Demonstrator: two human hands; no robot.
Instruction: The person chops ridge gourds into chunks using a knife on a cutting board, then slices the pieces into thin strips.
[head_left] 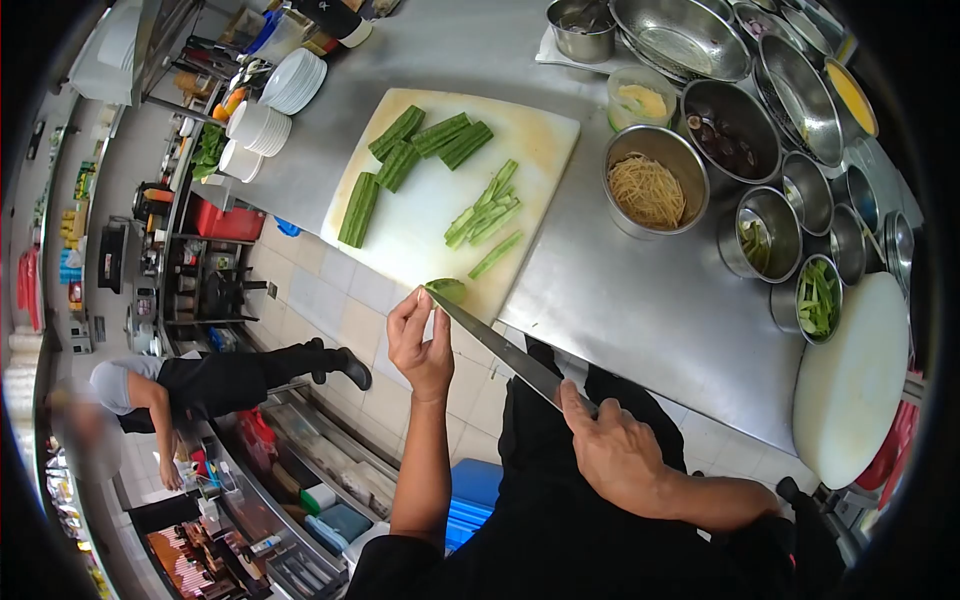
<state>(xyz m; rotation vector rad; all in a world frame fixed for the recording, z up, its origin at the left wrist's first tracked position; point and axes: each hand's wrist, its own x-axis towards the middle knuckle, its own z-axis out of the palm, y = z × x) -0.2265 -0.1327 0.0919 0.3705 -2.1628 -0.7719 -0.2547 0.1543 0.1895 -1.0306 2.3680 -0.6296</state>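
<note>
My right hand (615,445) is wrapped round the handle of a long knife (505,352), its blade pointing up and left. The blade's tip meets a small green vegetable piece (447,290) at the near edge of the white cutting board (540,150). My left hand (422,340) has its fingertips pinched together at that piece, beside the knife tip. Several thick green ridged pieces (358,210) lie on the board's left and far part. Thin pale green strips (485,213) lie together right of the board's middle, with one strip (496,254) apart nearer me.
Metal bowls stand at the right, one with shredded yellowish food (647,190), another with cut greens (818,298). A round white board (855,380) leans at the counter's right end. Stacked white bowls (258,127) stand at the far left. Another person (200,385) stands at the left.
</note>
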